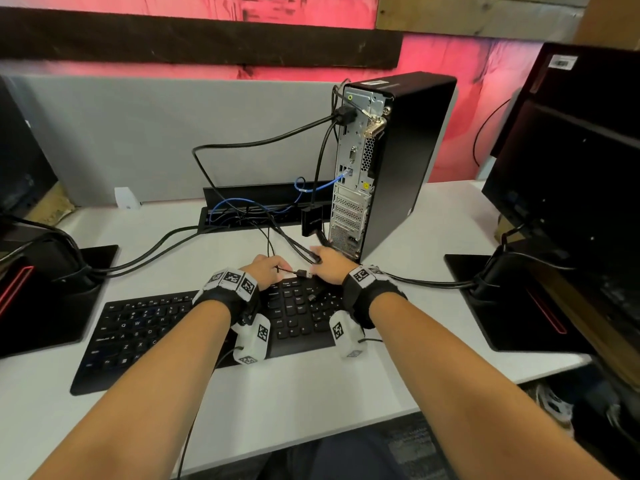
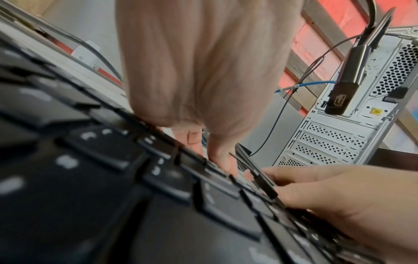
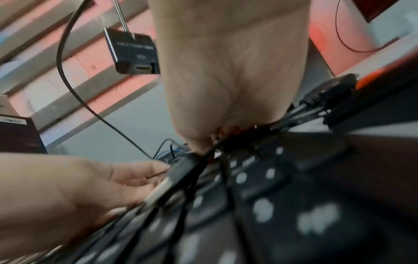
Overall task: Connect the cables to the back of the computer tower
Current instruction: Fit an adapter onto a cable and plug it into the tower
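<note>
Cables lie loose across the far edge of the keyboard [image 1: 207,327], between the two hands, on the white bench [image 1: 311,393]. The computer tower [image 1: 391,161] stands upright just beyond, its back panel turned toward the person; a thick black lead and a blue network cable [image 1: 322,185] are already seated in it, and a small black adapter [image 1: 311,220] dangles beside the panel.

The step in hand looks like sorting out one plug from the bundle. A USB plug [image 1: 302,273] sits between the hands, its thin black cable running toward the left hand [image 1: 265,268], whose fingers curl around or pinch that cable. The right hand [image 1: 329,263] is curled down over the thicker black cables by the tower's base, and the right wrist view suggests it grips them, though blur hides the fingertips.

Next, as I judge it, the plug must be lifted clear, turned to the right face, and lined up with a free port on the panel, with enough slack drawn through the tangle.
</note>
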Demonstrator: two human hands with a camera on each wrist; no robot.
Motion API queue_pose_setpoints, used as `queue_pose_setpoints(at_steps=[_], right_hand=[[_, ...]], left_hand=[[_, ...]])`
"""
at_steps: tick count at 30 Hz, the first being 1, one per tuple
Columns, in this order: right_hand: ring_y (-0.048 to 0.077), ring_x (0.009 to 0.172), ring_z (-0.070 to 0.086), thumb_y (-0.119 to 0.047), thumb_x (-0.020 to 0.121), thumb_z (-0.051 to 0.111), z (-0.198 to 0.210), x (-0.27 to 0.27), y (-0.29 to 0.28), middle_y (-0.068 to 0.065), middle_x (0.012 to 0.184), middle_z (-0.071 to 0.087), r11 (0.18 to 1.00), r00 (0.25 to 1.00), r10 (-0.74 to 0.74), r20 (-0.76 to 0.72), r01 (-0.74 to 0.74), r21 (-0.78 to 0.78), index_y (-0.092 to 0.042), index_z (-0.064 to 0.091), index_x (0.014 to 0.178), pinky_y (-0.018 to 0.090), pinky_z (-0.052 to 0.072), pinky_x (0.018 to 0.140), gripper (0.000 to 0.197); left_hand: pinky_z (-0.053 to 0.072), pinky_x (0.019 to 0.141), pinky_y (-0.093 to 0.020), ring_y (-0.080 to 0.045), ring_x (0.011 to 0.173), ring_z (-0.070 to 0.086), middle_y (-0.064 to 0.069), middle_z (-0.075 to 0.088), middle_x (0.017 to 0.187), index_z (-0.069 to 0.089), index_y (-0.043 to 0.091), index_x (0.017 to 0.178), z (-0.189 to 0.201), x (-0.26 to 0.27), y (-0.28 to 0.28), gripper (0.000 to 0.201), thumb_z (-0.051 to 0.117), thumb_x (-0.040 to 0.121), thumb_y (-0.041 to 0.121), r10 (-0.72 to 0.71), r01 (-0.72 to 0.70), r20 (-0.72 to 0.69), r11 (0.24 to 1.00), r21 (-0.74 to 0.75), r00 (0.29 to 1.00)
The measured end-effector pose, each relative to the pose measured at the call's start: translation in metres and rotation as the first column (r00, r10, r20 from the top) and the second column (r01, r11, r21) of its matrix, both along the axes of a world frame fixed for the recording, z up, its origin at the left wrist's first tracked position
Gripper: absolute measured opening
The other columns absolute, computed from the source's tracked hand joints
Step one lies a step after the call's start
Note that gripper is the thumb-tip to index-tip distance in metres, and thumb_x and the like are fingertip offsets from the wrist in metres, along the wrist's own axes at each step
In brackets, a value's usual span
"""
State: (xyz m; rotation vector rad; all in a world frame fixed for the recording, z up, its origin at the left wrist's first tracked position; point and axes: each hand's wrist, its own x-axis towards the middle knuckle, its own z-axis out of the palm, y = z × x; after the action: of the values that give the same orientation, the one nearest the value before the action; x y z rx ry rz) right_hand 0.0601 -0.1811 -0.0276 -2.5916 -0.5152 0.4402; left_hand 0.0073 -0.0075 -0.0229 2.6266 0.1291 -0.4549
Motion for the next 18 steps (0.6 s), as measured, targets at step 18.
queue_pose_setpoints(at_steps=[18], right_hand=[[0.027,0.104,0.056,-0.003,0.088,0.046,0.042,-0.019,-0.044,0.009,0.113,0.058,0.910,0.999,0.030,0.023,-0.018,-0.413,-0.012,0.059,0.105,0.035,0.049,0.095,0.023]], left_hand=[[0.033,0.109,-0.034,-0.031,0.126,0.046,-0.012,0.031,0.141,0.042,0.031,0.139,0.003,-0.009,-0.006,0.038,0.040,0.101,0.023,0.049,-0.049,0.010,0.999,0.016,0.999]])
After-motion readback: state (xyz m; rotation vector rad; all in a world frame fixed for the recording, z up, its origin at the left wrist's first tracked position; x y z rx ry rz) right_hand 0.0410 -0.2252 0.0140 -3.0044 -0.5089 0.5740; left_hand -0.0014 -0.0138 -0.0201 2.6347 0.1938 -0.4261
